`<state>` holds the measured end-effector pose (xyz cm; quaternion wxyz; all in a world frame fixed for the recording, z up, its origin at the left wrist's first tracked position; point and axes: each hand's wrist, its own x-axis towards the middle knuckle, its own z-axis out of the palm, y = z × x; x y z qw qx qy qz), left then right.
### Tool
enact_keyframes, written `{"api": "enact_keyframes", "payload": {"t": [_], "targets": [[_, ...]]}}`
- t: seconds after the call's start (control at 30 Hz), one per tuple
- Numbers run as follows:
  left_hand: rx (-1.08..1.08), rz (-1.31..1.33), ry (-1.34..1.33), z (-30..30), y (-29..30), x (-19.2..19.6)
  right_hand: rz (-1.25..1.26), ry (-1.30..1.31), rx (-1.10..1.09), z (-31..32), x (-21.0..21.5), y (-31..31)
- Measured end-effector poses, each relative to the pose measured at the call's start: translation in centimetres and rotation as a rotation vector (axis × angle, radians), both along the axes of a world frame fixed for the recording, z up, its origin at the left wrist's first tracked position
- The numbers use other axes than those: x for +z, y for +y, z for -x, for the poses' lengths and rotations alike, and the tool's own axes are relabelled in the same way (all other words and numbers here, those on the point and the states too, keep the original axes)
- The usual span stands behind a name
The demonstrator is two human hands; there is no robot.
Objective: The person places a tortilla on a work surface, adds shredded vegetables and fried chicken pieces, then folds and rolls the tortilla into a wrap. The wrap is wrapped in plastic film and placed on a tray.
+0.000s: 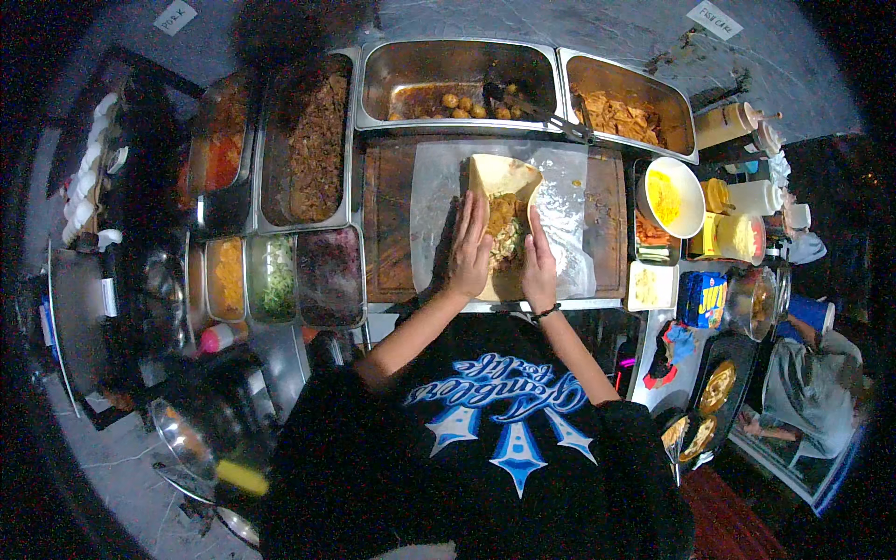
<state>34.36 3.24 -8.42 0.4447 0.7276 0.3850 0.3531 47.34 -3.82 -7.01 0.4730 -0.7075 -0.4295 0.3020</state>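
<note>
A pale flatbread wrap (503,174) lies on a sheet of white paper (573,245) over a dark wooden board (385,210). Brown, shredded-looking filling (508,227) runs down its middle, with whitish bits at the near end. My left hand (471,250) presses along the left side of the wrap, fingers straight and together. From the right, my right hand (539,268) holds the other edge, its thumb side against the bread. Between them both sides of the wrap are raised, while its far end stands open.
Steel pans surround the board: a pan with round brown balls and tongs (551,119), one of brown slices (623,118), one of shredded meat (319,154). Chopped vegetables (275,271) sit left. A white bowl of yellow food (666,198) and squeeze bottles (754,197) stand right.
</note>
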Motion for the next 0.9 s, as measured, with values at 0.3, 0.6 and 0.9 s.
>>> {"api": "enact_keyframes", "payload": {"t": [0.3,0.6,0.9], "targets": [[-0.05,-0.256,0.29,-0.3,-0.1,0.8,0.054,-0.339,0.144,1.3,-0.9,0.4],[-0.003,0.014,-0.079,1.4,1.5,-0.2,-0.055,0.237,-0.062,-3.2,-1.0,1.1],[0.025,0.24,-0.461,1.7,1.8,-2.4,-0.013,0.171,-0.169,-7.3,-3.1,1.4]]}}
